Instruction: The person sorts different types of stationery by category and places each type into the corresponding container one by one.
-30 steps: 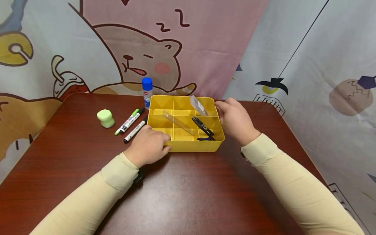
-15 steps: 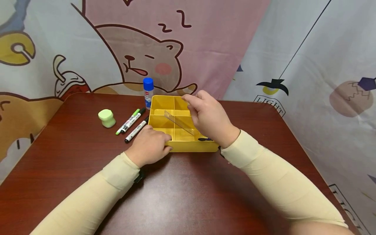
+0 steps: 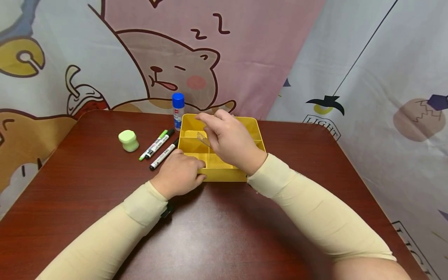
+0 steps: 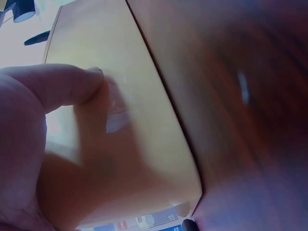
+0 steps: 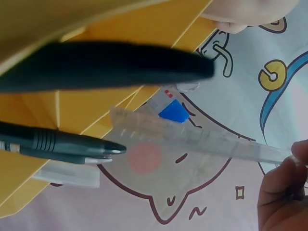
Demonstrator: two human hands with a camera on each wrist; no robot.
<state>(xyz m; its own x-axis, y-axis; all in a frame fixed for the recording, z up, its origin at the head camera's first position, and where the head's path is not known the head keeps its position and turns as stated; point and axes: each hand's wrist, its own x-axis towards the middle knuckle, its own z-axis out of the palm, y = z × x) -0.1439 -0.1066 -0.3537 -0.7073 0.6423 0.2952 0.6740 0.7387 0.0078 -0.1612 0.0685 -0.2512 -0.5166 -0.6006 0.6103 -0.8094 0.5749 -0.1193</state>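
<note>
A yellow divided organizer box (image 3: 224, 175) stands on the table. My left hand (image 3: 179, 171) holds its front left corner; in the left wrist view the thumb (image 4: 72, 84) presses the outer wall. My right hand (image 3: 231, 140) is over the middle of the box. In the right wrist view its thumb and finger (image 5: 279, 185) pinch one end of a clear ruler (image 5: 202, 139), whose other end overlaps the box. From the head only a short piece of the ruler shows beside the thumb. Black pens (image 5: 62, 144) lie in the box, hidden from the head by the right hand.
Left of the box lie a green pen (image 3: 146, 153), a black-capped marker (image 3: 159, 144) and another marker (image 3: 163, 155). Farther left sits a pale green block (image 3: 128, 140). A blue-capped glue stick (image 3: 177, 109) stands upright at the box's back left corner. A printed cloth hangs behind.
My right hand has moved left from the box's right side to over the middle, now covering most of the ruler. My left hand stays on the corner of the box.
</note>
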